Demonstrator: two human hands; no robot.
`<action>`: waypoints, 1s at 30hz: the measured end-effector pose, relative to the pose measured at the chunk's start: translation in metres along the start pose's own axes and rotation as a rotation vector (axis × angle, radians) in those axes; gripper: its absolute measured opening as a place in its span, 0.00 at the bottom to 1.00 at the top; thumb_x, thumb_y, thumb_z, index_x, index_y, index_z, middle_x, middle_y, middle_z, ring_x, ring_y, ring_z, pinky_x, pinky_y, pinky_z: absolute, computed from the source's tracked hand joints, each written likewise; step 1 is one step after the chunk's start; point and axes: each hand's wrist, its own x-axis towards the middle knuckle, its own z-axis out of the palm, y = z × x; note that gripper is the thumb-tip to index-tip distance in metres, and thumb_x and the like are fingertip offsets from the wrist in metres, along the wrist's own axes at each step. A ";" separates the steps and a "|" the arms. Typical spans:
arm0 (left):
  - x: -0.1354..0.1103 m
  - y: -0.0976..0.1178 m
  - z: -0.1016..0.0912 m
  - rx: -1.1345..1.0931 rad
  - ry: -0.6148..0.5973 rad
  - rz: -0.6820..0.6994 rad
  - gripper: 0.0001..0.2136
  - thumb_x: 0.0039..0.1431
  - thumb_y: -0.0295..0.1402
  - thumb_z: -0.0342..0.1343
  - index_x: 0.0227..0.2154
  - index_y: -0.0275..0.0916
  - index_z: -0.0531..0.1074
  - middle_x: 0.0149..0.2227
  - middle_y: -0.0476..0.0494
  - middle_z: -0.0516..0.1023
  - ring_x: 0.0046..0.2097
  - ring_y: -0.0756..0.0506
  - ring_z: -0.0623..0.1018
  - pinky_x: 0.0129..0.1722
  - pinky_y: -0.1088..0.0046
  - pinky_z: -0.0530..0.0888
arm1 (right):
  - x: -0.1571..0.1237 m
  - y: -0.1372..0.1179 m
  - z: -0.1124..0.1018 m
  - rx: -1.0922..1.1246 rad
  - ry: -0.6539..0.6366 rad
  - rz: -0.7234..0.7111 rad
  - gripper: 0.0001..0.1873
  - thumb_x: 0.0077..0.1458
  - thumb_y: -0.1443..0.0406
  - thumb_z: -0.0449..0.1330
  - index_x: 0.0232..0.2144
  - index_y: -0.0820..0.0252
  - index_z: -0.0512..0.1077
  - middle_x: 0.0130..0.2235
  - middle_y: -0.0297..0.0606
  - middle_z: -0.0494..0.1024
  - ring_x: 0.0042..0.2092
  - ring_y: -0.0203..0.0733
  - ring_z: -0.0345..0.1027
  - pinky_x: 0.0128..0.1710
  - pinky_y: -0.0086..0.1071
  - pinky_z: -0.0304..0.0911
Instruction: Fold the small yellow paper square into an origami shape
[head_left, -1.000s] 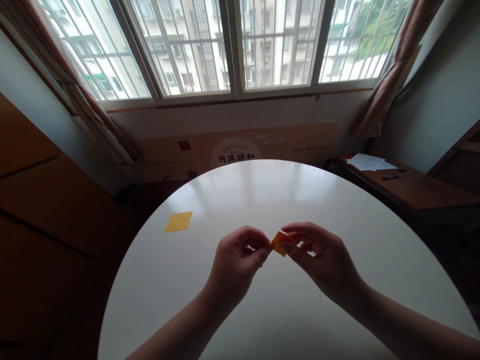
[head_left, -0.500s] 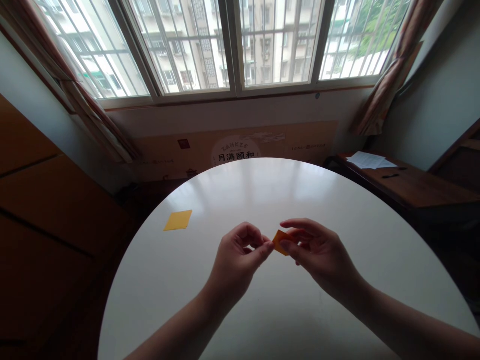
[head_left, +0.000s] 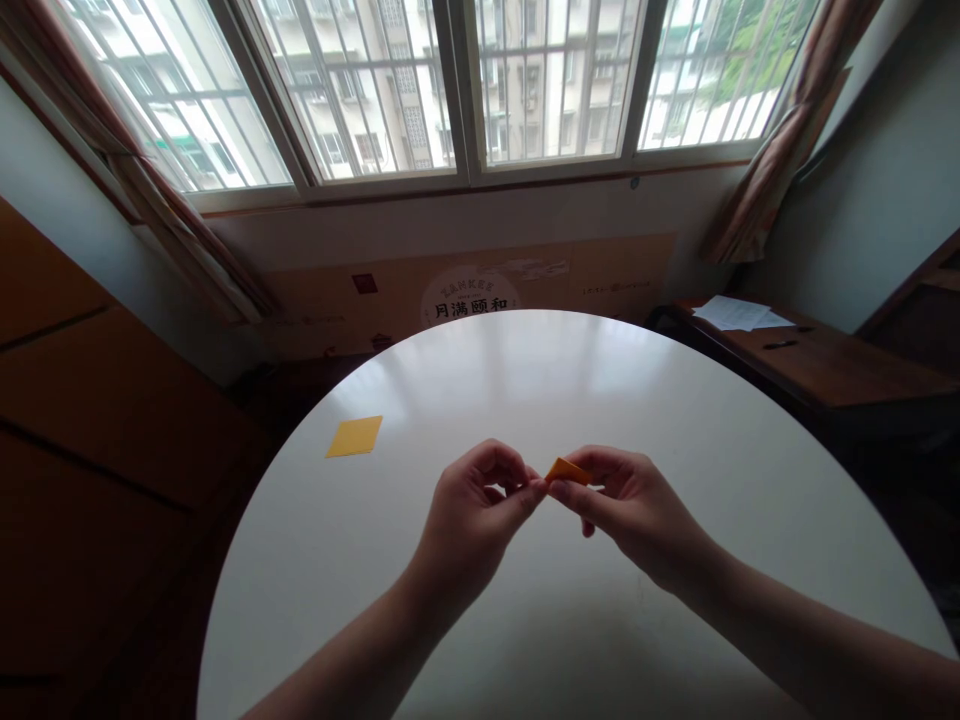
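Observation:
Between my two hands, above the white round table (head_left: pixel 337 600), is a small folded piece of orange paper (head_left: pixel 568 471). My left hand (head_left: pixel 487 500) pinches its left corner between thumb and forefinger. My right hand (head_left: pixel 626 505) is closed on its lower right side, with the thumb along the near edge and the fingers behind. Part of the paper is hidden by the fingers. A flat yellow square of paper (head_left: pixel 355 437) lies on the table, to the left of and beyond my left hand.
A brown wooden desk (head_left: pixel 847 375) with white sheets (head_left: pixel 739 312) and a dark pen (head_left: pixel 780 345) stands at the right. Behind the table, a printed cardboard panel (head_left: pixel 300 290) leans under the barred window (head_left: pixel 555 90). A wooden cabinet (head_left: pixel 82 420) is at the left.
My right thumb has slid left to the paper's near corner, and the raised right fingers have come down behind it. The paper has tilted and shows less of its face. My left hand has barely moved.

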 end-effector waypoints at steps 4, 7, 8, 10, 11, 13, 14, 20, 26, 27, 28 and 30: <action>0.001 -0.001 -0.001 0.000 0.001 0.009 0.10 0.53 0.33 0.66 0.26 0.37 0.69 0.27 0.48 0.74 0.27 0.52 0.70 0.25 0.77 0.68 | 0.000 -0.002 0.000 -0.018 0.029 0.014 0.06 0.53 0.63 0.69 0.34 0.57 0.81 0.31 0.35 0.78 0.30 0.36 0.67 0.24 0.25 0.65; 0.001 -0.001 -0.001 0.015 0.000 0.000 0.09 0.53 0.33 0.65 0.26 0.37 0.70 0.27 0.48 0.75 0.28 0.51 0.71 0.25 0.77 0.69 | 0.000 -0.004 0.000 -0.024 0.038 0.039 0.07 0.53 0.61 0.69 0.33 0.58 0.82 0.30 0.36 0.78 0.30 0.37 0.67 0.23 0.26 0.65; 0.001 -0.001 -0.001 0.024 -0.002 -0.003 0.08 0.53 0.33 0.65 0.27 0.37 0.71 0.27 0.48 0.75 0.28 0.50 0.72 0.26 0.77 0.69 | 0.000 -0.004 0.000 -0.025 0.039 0.046 0.07 0.53 0.60 0.69 0.33 0.58 0.82 0.30 0.36 0.78 0.30 0.37 0.67 0.24 0.26 0.65; 0.001 -0.001 -0.001 0.040 -0.012 -0.010 0.07 0.53 0.33 0.65 0.30 0.37 0.74 0.28 0.47 0.77 0.29 0.49 0.74 0.26 0.76 0.70 | 0.000 -0.005 0.000 -0.024 0.036 0.056 0.09 0.53 0.59 0.69 0.32 0.59 0.81 0.29 0.37 0.78 0.30 0.38 0.67 0.24 0.27 0.65; 0.001 -0.001 -0.001 0.046 -0.018 -0.014 0.07 0.54 0.33 0.65 0.32 0.37 0.75 0.28 0.46 0.78 0.30 0.48 0.75 0.26 0.76 0.70 | 0.000 -0.004 0.000 -0.022 0.032 0.060 0.10 0.53 0.58 0.69 0.33 0.60 0.81 0.29 0.37 0.78 0.30 0.38 0.67 0.24 0.27 0.65; 0.001 0.000 -0.001 0.060 -0.028 -0.015 0.08 0.54 0.34 0.64 0.35 0.36 0.77 0.30 0.44 0.79 0.31 0.47 0.76 0.27 0.75 0.71 | 0.000 -0.004 0.000 -0.014 0.021 0.066 0.12 0.53 0.57 0.69 0.34 0.60 0.81 0.29 0.38 0.77 0.30 0.38 0.66 0.24 0.28 0.65; 0.001 0.001 -0.001 0.073 -0.033 -0.012 0.08 0.55 0.34 0.64 0.36 0.36 0.78 0.30 0.43 0.80 0.31 0.47 0.76 0.27 0.75 0.71 | -0.001 -0.003 0.000 -0.010 0.013 0.069 0.12 0.53 0.57 0.69 0.34 0.60 0.81 0.29 0.37 0.77 0.30 0.38 0.66 0.24 0.28 0.64; 0.001 0.005 0.000 0.169 -0.015 0.026 0.07 0.56 0.35 0.63 0.30 0.36 0.81 0.28 0.42 0.81 0.28 0.47 0.75 0.25 0.74 0.70 | -0.002 -0.002 0.004 -0.017 -0.013 0.088 0.15 0.53 0.54 0.68 0.31 0.61 0.79 0.27 0.35 0.74 0.28 0.37 0.64 0.25 0.29 0.63; -0.001 0.006 0.001 0.158 -0.025 -0.018 0.08 0.55 0.35 0.63 0.27 0.35 0.78 0.25 0.45 0.78 0.25 0.51 0.70 0.23 0.76 0.67 | -0.002 -0.005 0.006 -0.076 -0.025 0.087 0.16 0.53 0.53 0.68 0.28 0.61 0.79 0.25 0.34 0.73 0.28 0.36 0.62 0.24 0.28 0.59; -0.001 0.006 0.001 0.145 -0.030 -0.028 0.08 0.55 0.35 0.62 0.27 0.35 0.77 0.24 0.46 0.77 0.24 0.51 0.69 0.23 0.76 0.67 | -0.002 -0.005 0.006 -0.088 -0.028 0.089 0.16 0.53 0.53 0.68 0.28 0.61 0.79 0.25 0.34 0.73 0.27 0.36 0.62 0.24 0.28 0.59; -0.001 0.006 0.001 0.138 -0.033 -0.035 0.08 0.55 0.35 0.62 0.27 0.35 0.77 0.24 0.46 0.76 0.24 0.51 0.68 0.22 0.77 0.66 | -0.002 -0.006 0.006 -0.097 -0.030 0.092 0.16 0.53 0.53 0.68 0.27 0.61 0.79 0.25 0.34 0.73 0.27 0.36 0.62 0.24 0.28 0.59; -0.001 0.005 0.000 0.139 -0.045 -0.037 0.08 0.55 0.35 0.62 0.27 0.35 0.77 0.25 0.46 0.76 0.24 0.51 0.69 0.23 0.77 0.66 | -0.002 -0.006 0.006 -0.110 -0.031 0.096 0.17 0.53 0.52 0.68 0.27 0.61 0.79 0.25 0.34 0.73 0.27 0.36 0.61 0.24 0.29 0.58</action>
